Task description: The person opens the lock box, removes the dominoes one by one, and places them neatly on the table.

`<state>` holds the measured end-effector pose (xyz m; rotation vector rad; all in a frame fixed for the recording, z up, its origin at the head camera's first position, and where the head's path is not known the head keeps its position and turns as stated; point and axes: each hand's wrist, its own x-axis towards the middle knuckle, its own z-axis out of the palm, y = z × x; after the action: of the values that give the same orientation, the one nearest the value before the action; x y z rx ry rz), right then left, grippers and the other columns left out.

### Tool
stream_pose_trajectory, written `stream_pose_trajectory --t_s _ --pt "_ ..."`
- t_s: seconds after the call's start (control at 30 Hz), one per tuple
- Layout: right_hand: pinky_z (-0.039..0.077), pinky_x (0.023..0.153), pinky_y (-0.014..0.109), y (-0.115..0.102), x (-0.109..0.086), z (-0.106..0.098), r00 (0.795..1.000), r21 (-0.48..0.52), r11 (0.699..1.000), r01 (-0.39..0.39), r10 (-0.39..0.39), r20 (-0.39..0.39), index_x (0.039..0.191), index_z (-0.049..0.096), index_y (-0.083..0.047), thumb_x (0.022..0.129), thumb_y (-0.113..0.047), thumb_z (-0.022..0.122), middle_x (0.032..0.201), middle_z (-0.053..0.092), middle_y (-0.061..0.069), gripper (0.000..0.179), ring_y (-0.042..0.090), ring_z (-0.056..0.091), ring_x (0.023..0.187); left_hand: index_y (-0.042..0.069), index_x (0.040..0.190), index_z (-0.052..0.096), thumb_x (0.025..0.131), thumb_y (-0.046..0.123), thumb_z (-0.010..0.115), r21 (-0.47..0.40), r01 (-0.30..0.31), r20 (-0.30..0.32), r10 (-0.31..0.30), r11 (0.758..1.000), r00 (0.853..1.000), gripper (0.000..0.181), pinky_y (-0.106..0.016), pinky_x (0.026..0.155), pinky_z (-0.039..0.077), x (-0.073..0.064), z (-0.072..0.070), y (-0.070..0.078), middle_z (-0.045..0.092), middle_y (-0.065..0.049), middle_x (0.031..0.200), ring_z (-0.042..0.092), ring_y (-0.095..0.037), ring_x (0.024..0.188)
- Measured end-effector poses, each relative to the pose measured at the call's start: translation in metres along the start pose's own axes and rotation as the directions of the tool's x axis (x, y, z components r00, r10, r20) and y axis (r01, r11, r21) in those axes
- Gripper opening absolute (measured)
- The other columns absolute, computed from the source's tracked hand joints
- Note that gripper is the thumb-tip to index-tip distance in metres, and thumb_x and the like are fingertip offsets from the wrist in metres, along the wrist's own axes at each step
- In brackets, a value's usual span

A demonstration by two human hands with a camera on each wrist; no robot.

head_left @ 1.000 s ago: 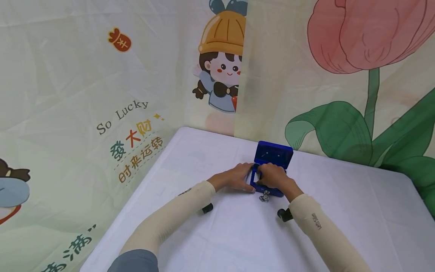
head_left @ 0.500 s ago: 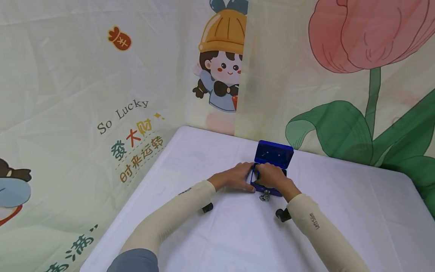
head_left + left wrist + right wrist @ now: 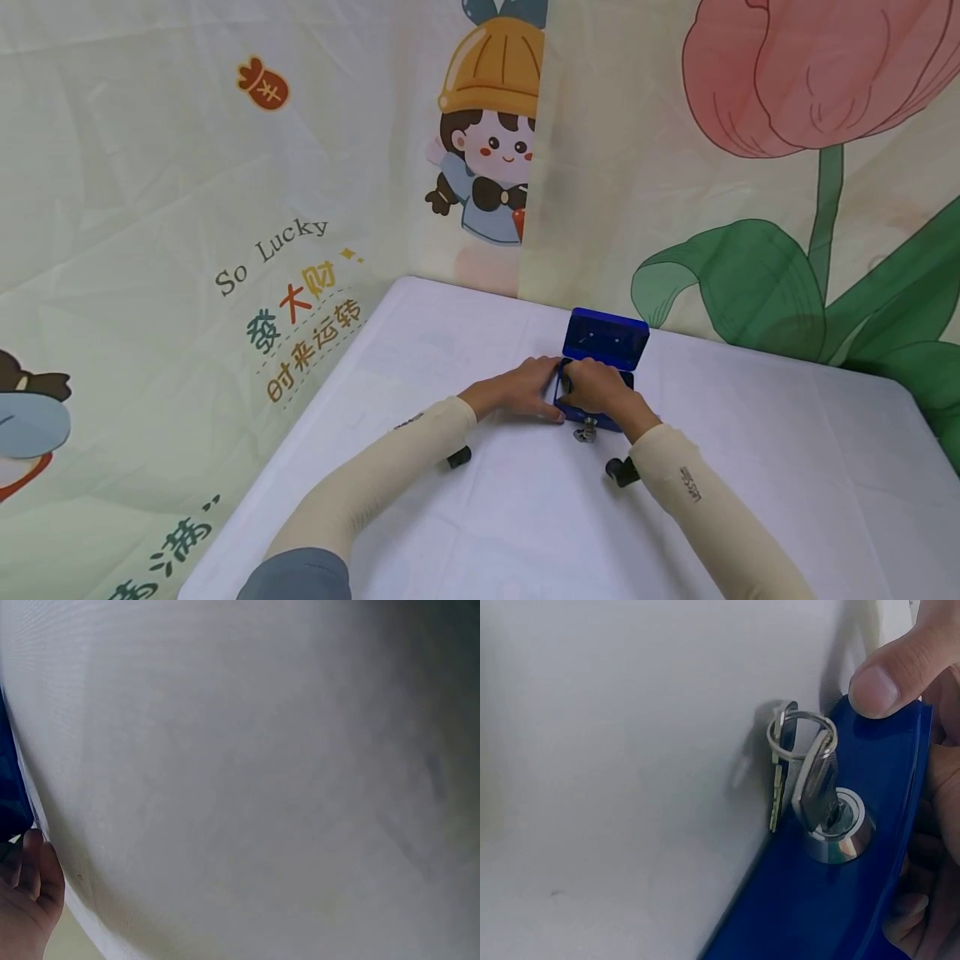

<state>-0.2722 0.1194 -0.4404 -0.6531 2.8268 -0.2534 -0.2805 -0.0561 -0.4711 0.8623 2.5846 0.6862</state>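
A blue cash box (image 3: 606, 336) stands on the table with its lid raised. Along its left side my left hand (image 3: 522, 390) holds it, thumb at the front corner and fingers toward the back. My right hand (image 3: 597, 387) reaches down into the box from above with bent fingers; whatever lies under them is hidden. In the right wrist view, a key on a ring (image 3: 816, 776) sits in the round lock (image 3: 840, 838) on the front wall, a second key hanging beside it. A thumb (image 3: 877, 688) presses that wall's top edge.
White cloth covers the table (image 3: 510, 508). Black cylindrical pieces show beside the left sleeve (image 3: 459, 457) and the right sleeve (image 3: 622, 472). Behind the table hangs a printed curtain (image 3: 585, 167), close to the raised lid.
Both hands stay at the box. My right forearm has shifted slightly left, and a pale patch inside the box by the right fingers now looks darker. The lid stays up.
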Motion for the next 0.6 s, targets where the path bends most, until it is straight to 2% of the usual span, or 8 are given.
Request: stream_pose_trajectory --t_s 0.6 --pt "0.059 0.082 0.04 -0.003 0.0001 0.0013 1.0 0.034 0.999 -0.005 0.005 0.008 0.109 0.072 -0.004 0.086 -0.023 0.081 0.088 0.071 0.006 0.031 0.019 0.061 0.074 0.006 0.159 0.024 0.083 0.048 0.079 0.014 -0.022 -0.014 0.023 1.0 1.0 0.103 -0.039 0.121 0.03 0.0023 0.0023 -0.002 0.037 -0.012 0.159 0.034 -0.028 0.147"
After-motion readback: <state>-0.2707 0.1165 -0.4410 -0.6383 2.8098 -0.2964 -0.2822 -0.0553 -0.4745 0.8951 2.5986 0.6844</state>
